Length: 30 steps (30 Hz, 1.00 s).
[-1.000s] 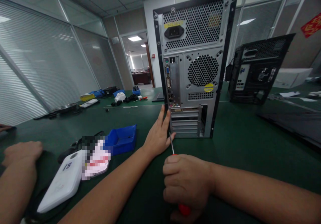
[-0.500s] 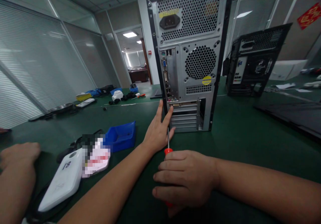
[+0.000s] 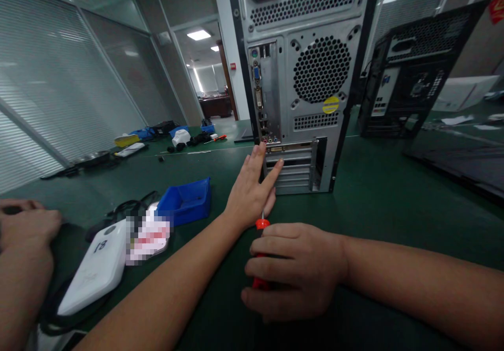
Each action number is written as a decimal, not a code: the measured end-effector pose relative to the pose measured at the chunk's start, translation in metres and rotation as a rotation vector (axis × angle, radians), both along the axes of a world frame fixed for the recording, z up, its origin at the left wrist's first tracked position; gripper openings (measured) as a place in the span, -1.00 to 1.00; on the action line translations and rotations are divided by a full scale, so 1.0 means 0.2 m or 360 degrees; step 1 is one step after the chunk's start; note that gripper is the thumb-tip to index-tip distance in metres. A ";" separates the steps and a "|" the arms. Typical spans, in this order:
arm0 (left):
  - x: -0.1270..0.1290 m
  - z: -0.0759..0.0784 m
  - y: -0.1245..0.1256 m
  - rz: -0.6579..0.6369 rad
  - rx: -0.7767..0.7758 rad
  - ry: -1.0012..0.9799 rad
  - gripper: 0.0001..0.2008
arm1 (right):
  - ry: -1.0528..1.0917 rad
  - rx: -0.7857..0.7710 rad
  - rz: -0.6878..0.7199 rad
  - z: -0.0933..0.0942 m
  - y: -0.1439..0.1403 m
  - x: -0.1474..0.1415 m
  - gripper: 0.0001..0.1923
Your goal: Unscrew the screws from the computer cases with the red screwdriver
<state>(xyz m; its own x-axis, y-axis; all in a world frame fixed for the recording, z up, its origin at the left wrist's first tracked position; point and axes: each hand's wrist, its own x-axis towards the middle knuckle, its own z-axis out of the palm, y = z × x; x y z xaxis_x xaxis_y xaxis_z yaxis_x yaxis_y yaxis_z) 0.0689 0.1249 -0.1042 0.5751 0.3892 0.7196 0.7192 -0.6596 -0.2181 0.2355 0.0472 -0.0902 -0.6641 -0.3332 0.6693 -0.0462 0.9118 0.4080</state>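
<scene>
A computer case (image 3: 283, 94) stands upright with its rear panel facing me. My left hand (image 3: 250, 193) rests at the panel's lower left, fingers stretched out, the index finger lying over the expansion slot covers (image 3: 295, 175). My right hand (image 3: 297, 269) is wrapped round the red and black handle of a screwdriver (image 3: 262, 224). The screwdriver points toward the lower left of the case, close by my left thumb. Its tip is hidden behind my left hand, so I cannot tell what it touches.
Left of my hands lie a blue tray (image 3: 189, 215), a white device marked 18 (image 3: 94, 267) and dark cables. Another person's hand (image 3: 29, 225) is at the far left. A second black computer case (image 3: 413, 78) stands back right, with a dark panel (image 3: 460, 157) before it.
The view has come closer to the case. My left index finger has shifted right across the slot covers. Less of the screwdriver's shaft shows, and my right hand's fingers are slightly looser on its handle.
</scene>
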 end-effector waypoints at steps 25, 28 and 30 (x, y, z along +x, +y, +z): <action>-0.01 0.01 0.00 0.0088 0.0006 0.0158 -0.33 | 0.0066 0.0045 -0.0081 0.00 0.01 -0.01 -0.70; -0.01 0.01 0.01 0.0103 0.0019 0.0049 -0.31 | -0.0016 0.0048 -0.0100 0.00 0.02 0.00 -0.69; -0.03 0.00 0.02 0.0133 0.0047 -0.0092 -0.28 | -0.0031 0.0050 -0.0069 0.00 0.03 0.00 -0.71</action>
